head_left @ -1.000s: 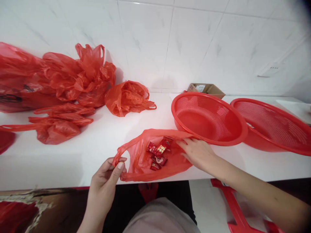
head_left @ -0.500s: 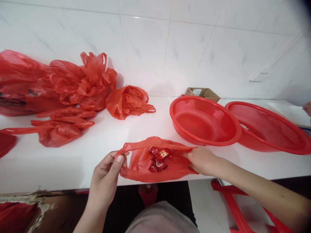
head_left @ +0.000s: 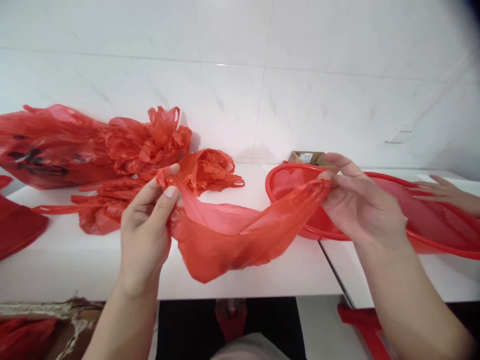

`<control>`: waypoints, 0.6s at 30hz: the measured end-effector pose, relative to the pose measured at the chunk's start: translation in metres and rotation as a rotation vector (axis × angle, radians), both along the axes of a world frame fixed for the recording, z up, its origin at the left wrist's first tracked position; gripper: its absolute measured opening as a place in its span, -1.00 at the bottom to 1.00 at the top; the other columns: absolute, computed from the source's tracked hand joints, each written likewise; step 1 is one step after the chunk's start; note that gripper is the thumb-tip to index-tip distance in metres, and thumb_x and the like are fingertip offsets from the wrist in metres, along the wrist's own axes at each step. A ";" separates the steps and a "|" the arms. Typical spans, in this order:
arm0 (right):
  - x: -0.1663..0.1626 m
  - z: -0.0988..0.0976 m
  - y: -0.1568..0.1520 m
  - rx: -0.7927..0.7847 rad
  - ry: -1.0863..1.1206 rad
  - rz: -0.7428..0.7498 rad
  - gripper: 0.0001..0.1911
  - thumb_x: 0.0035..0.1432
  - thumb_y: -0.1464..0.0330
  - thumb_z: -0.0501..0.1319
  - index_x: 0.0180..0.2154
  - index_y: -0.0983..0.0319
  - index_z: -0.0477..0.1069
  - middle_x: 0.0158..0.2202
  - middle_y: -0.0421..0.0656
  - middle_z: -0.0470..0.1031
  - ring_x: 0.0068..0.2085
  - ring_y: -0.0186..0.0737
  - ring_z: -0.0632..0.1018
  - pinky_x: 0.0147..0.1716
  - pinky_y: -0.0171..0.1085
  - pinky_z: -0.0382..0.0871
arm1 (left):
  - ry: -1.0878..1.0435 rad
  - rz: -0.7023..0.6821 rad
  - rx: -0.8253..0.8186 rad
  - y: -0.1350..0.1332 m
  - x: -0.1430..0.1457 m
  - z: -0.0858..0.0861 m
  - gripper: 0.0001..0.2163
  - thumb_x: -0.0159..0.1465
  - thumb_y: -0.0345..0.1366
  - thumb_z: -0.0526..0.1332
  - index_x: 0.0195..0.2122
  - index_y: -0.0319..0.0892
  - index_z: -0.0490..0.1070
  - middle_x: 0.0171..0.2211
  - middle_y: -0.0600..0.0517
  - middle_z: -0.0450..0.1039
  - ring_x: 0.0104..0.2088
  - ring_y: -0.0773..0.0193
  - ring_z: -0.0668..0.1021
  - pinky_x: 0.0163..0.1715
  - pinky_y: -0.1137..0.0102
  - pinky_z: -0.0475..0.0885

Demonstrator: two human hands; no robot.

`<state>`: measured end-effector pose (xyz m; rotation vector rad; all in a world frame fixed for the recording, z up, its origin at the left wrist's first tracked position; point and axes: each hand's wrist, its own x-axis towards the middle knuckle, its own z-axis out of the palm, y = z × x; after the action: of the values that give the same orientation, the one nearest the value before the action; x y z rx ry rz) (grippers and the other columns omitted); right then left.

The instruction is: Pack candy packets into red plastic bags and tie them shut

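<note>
A thin red plastic bag (head_left: pixel 232 250) hangs stretched between my two hands, lifted above the front of the white table. My left hand (head_left: pixel 144 225) pinches its left end between thumb and fingers. Its right end is gathered in my right hand (head_left: pixel 363 205), in front of the near red plastic basket (head_left: pixel 285 175). The bag sags in the middle, and whatever lies inside is hidden by its front side. Behind the bag, another crumpled red plastic bag (head_left: pixel 213 170) rests on the table.
Several filled red bags (head_left: pixel 48 150) stand along the wall at left. A second perforated red basket (head_left: pixel 435 215) sits at right, with another person's hand (head_left: pixel 446 192) over it. A small cardboard box (head_left: pixel 307 157) is behind the baskets. A torn carton (head_left: pixel 75 330) stands below, left.
Both hands have raised the bag off the table and pulled its ends up. The small red packets seen inside are now hidden. Another person's hand has reached over the far right basket.
</note>
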<state>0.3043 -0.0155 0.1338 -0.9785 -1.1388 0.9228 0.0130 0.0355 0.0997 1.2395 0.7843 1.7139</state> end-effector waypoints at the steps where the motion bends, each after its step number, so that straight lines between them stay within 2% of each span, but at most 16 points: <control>1: -0.003 0.000 0.002 -0.002 0.007 0.016 -0.73 0.16 0.32 0.17 -0.06 0.05 0.33 -0.33 -0.25 0.39 -0.26 -0.29 0.49 -0.18 -0.25 0.42 | 0.053 0.005 -0.001 0.002 -0.002 0.001 -0.63 0.24 -0.29 0.31 0.08 -0.13 0.46 -0.50 0.15 0.35 -0.52 0.44 0.32 -0.47 0.52 0.26; 5: -0.013 -0.003 0.004 -0.098 -0.095 0.120 -0.72 0.15 0.26 0.25 -0.08 0.05 0.34 -0.33 -0.23 0.40 -0.29 -0.27 0.49 -0.23 -0.24 0.43 | 0.267 -0.022 -0.030 0.005 -0.008 0.002 -0.60 0.21 -0.19 0.31 0.09 -0.09 0.46 -0.51 0.13 0.31 -0.56 0.43 0.29 -0.56 0.52 0.22; 7: -0.012 -0.004 0.000 -0.147 -0.202 0.173 -0.64 0.10 0.25 0.31 -0.05 0.01 0.35 -0.33 -0.22 0.40 -0.34 -0.28 0.47 -0.34 -0.27 0.43 | 0.315 -0.026 -0.043 0.004 -0.012 0.003 -0.60 0.20 -0.16 0.31 0.07 -0.10 0.47 -0.53 0.12 0.30 -0.55 0.39 0.31 -0.55 0.49 0.24; 9: -0.007 -0.003 -0.004 -0.132 -0.304 0.177 -0.54 0.04 0.28 0.37 -0.01 -0.05 0.34 -0.34 -0.22 0.38 -0.40 -0.31 0.43 -0.46 -0.32 0.40 | 0.355 -0.023 -0.054 0.004 -0.016 0.006 -0.61 0.20 -0.13 0.30 0.04 -0.10 0.49 -0.52 0.11 0.32 -0.53 0.35 0.34 -0.54 0.48 0.26; 12: -0.001 0.004 -0.005 -0.002 -0.379 0.018 -0.60 0.02 0.26 0.38 -0.07 -0.07 0.40 -0.32 -0.19 0.39 -0.39 -0.30 0.45 -0.46 -0.32 0.40 | 0.443 -0.005 -0.035 0.006 -0.021 0.016 -0.72 0.20 -0.11 0.29 -0.13 -0.14 0.57 -0.51 0.09 0.36 -0.49 0.34 0.38 -0.49 0.47 0.28; 15: -0.004 0.018 0.001 0.110 -0.478 -0.138 -0.70 0.04 0.21 0.36 -0.14 -0.01 0.45 -0.31 -0.19 0.41 -0.34 -0.28 0.48 -0.38 -0.30 0.43 | 0.471 0.021 0.069 0.011 -0.020 0.030 -0.78 0.20 -0.12 0.30 -0.38 -0.18 0.59 -0.37 0.02 0.44 -0.31 0.28 0.45 -0.29 0.43 0.35; 16: -0.008 0.023 0.003 0.141 -0.513 -0.153 -0.71 0.06 0.21 0.35 -0.14 0.01 0.45 -0.32 -0.20 0.42 -0.34 -0.28 0.48 -0.38 -0.31 0.43 | 0.437 -0.016 0.090 0.013 -0.018 0.034 -0.78 0.20 -0.13 0.30 -0.43 -0.18 0.57 -0.29 0.00 0.45 -0.23 0.25 0.46 -0.21 0.42 0.36; 18: -0.018 0.033 0.005 0.208 -0.556 -0.150 -0.73 0.09 0.23 0.33 -0.13 0.04 0.44 -0.31 -0.22 0.43 -0.32 -0.30 0.48 -0.35 -0.32 0.44 | 0.326 -0.188 0.074 0.017 -0.011 0.042 -0.79 0.23 -0.14 0.28 -0.42 -0.17 0.53 -0.16 -0.02 0.45 -0.11 0.21 0.46 -0.12 0.38 0.36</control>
<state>0.2868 -0.0107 0.1670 -1.1648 -1.5640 0.4036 0.0017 0.0530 0.1418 1.6165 0.7694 1.4190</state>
